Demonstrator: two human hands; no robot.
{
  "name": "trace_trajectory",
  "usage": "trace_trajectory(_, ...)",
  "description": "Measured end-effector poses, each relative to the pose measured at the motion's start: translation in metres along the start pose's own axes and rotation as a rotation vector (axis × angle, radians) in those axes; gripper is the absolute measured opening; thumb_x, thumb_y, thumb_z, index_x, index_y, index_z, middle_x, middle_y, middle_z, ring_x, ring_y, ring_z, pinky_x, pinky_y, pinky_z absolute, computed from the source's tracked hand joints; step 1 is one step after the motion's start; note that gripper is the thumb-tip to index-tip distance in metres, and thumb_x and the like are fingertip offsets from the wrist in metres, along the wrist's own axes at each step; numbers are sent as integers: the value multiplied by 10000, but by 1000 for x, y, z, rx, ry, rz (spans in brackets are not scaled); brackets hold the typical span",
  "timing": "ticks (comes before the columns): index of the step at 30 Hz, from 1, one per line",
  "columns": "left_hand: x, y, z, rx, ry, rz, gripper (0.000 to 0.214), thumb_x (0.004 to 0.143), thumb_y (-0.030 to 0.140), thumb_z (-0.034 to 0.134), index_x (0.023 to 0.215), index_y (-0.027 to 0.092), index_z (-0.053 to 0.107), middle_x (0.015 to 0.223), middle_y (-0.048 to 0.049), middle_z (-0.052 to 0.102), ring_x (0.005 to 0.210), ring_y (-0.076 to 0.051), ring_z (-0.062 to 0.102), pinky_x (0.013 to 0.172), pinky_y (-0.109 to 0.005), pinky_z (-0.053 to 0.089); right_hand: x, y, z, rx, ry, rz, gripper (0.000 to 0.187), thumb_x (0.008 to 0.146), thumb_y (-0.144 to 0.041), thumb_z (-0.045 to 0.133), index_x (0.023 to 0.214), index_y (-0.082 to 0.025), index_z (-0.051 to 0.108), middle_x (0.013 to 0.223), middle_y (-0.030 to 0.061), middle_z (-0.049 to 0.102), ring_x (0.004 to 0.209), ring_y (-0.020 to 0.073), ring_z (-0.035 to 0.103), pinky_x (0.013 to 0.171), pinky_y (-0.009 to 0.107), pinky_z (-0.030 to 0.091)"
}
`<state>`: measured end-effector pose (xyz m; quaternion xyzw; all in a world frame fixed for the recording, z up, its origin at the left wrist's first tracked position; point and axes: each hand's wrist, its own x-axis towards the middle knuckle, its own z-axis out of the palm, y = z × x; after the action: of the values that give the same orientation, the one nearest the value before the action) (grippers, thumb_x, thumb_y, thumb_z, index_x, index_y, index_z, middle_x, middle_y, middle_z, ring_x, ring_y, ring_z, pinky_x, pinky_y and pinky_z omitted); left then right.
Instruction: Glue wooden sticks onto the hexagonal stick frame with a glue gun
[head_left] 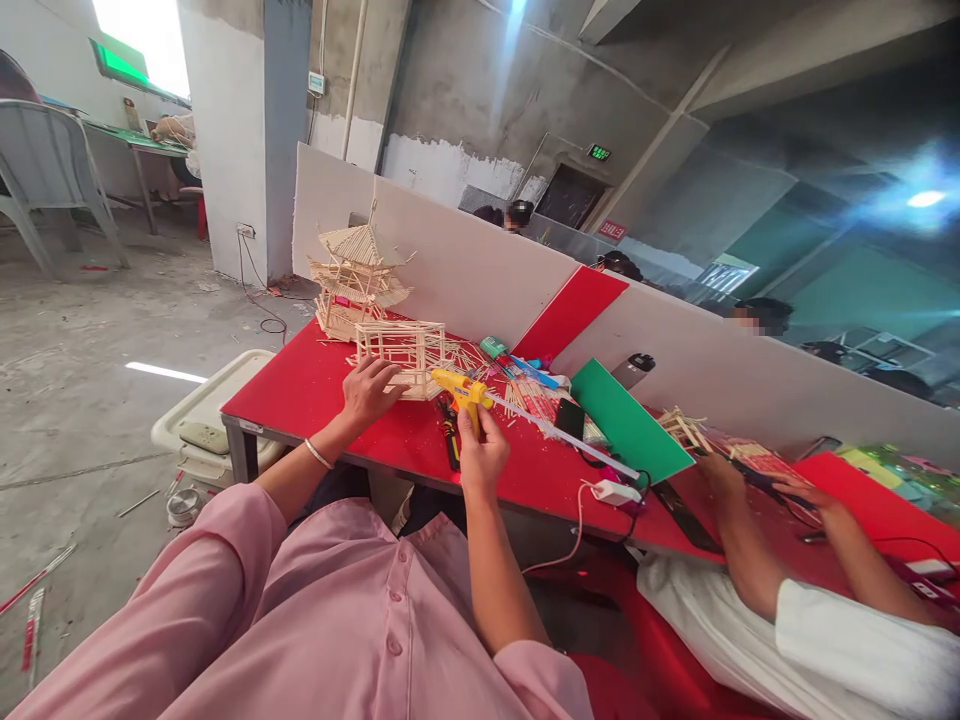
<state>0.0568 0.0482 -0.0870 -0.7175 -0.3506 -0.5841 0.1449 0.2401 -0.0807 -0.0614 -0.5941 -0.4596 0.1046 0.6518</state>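
My right hand (484, 458) is closed around the handle of a yellow hot glue gun (459, 387). A long, pale glue stick (562, 432) runs out of its back end to the right. The gun's nozzle is at the lower right corner of a frame built of thin wooden sticks (420, 350). At the frame's lower left, my left hand (369, 388) grips its near edge; part of the grip is hidden. Behind it stands a tiered pagoda model (356, 275) of the same sticks. Pliers (450, 435) with dark and yellow handles lie below the gun.
Loose sticks (469, 355) are strewn over the red table (300, 385). A green board (626, 425) and a white power strip (616, 492) are to the right. Beyond them a co-worker's hands (724, 480) work. A pale partition (465, 255) borders the back.
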Motion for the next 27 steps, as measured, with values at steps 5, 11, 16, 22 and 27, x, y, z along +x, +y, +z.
trace_trajectory(5,-1,1,3,-5,13,4,226,889,462,673,915,243,724,909,-57,750,815,-227,652,737,-355,513,-2,-1,-5,-57,17,-48,639,781,-622,677,1205,-148,738,1187,132,740,1072,293,690,953,401,548)
trace_trajectory(11,-4,4,4,-19,14,-15,205,888,446,677,931,252,731,920,-60,743,842,-232,649,771,-364,516,2,1,3,-61,-33,-27,649,787,-616,666,1216,-134,731,1152,139,751,1037,284,701,931,391,552)
trace_trajectory(16,-4,4,4,5,-4,4,217,892,451,669,919,243,724,908,-55,748,827,-227,648,788,-364,522,-3,6,-9,-58,-44,-12,639,757,-604,703,1190,-136,744,1146,133,754,1036,290,703,929,393,555)
trace_trajectory(22,-6,8,5,-1,12,10,186,886,425,686,900,242,718,899,-49,755,805,-222,646,754,-358,512,-5,6,-21,-44,2,-20,631,776,-574,705,1220,-126,726,1173,149,742,1065,294,698,959,422,550)
trace_trajectory(27,-3,10,3,18,42,48,176,883,408,694,903,235,716,886,-48,757,793,-219,648,733,-348,508,-3,5,-11,-56,-6,-27,641,762,-586,706,1199,-118,737,1159,158,745,1055,309,700,951,446,552)
